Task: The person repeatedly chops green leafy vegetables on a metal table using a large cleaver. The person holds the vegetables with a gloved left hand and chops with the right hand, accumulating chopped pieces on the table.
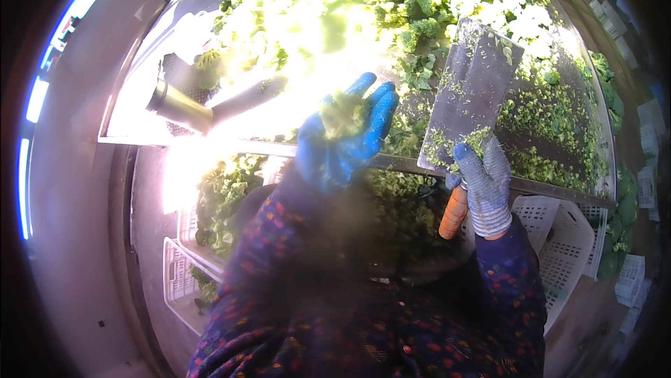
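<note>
My left hand (340, 142), in a blue glove, is raised over the table's near edge with a broccoli floret (344, 117) held against the palm and fingers. Glare and a smear blur the floret's outline. In a pale grey-blue knit glove, my right hand (487, 181) grips a cleaver (473, 84) where its orange-wrapped handle (454, 212) meets the blade. The broad grey blade points away from me over the table, dotted with green crumbs. Beyond both hands lies a large heap of broccoli (419, 4), partly washed out by light.
Green trimmings cover the dark tabletop (517, 144) at right. A dark cylindrical object (180, 107) lies at left on the table. White crates (566, 256) stand below at right, and another crate (183, 277) with greens sits at lower left. More greens lie beneath the table edge.
</note>
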Motion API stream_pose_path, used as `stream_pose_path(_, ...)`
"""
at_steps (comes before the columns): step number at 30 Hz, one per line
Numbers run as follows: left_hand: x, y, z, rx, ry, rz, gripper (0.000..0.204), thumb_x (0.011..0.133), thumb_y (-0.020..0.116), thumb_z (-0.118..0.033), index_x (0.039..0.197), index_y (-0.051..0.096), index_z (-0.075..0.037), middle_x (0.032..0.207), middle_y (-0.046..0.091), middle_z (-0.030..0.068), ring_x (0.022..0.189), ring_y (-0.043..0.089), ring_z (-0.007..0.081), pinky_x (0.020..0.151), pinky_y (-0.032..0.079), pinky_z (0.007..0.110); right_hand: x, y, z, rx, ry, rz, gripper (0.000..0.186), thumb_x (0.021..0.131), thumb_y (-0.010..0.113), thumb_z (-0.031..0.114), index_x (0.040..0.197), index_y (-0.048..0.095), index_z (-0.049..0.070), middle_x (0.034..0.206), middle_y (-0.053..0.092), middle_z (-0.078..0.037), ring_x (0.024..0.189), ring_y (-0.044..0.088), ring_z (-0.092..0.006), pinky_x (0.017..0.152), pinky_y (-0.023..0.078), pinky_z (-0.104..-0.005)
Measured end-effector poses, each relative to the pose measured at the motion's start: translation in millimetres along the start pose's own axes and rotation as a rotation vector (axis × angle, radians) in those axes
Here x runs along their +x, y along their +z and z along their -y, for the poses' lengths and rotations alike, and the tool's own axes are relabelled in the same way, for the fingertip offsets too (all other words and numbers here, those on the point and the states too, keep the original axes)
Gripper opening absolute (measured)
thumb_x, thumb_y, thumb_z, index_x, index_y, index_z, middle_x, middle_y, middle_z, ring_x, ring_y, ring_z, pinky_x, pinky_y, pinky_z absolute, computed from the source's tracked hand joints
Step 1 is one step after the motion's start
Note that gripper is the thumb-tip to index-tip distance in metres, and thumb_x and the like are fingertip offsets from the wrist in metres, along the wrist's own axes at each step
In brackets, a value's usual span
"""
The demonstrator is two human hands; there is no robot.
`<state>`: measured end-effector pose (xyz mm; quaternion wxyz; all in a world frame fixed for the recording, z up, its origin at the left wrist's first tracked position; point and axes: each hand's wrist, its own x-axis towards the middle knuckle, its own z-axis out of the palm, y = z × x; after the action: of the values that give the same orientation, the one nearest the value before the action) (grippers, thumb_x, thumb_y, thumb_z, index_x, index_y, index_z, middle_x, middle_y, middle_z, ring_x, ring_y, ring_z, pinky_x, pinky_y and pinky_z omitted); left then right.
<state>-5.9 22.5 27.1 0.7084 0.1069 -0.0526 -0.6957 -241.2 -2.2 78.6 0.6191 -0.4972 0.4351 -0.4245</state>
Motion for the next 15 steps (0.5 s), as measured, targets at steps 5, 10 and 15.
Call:
stream_pose_path(5,-86.9,5.8,-76.4,0.477,0.309,-0.107,0.057,0.088,0.053,-0.031,0.134,0.037,-0.001,0.123,0.047,0.0192,0.111,0.051,0.0281,0.099,0.043,0.039,-2.7,-4.5,0.8,-0.040,0.058,0.047,0.045,0.087,0.060,0.021,0.125,0.045,0.003,0.097,0.059,-0.010,0.065,0.052,-0.0119,0.054,0.045,-0.0239)
stream_pose_path(10,-167.9,-9.2,-158.0,1.875,0.331,-0.812,0.064,0.082,0.064,-0.019,0.136,0.034,0.001,0.131,0.043,0.0153,0.114,0.047,0.0210,0.092,0.043,0.033,-4.6,-5.6,-0.1,-0.074,0.123,0.087,0.047,0.087,0.060,0.020,0.127,0.043,0.003,0.100,0.058,-0.009,0.074,0.055,-0.0116,0.059,0.044,-0.0245)
stream_pose_path(15,-90.9,-27.5,-174.6,1.587,0.525,-0.429,0.065,0.084,0.062,-0.009,0.139,0.028,0.002,0.138,0.037,0.0162,0.123,0.041,0.0213,0.096,0.040,0.033,-1.1,0.4,-8.8,-0.068,0.077,0.111,0.046,0.087,0.057,0.016,0.128,0.041,0.003,0.113,0.052,-0.008,0.084,0.057,-0.0143,0.057,0.045,-0.0246)
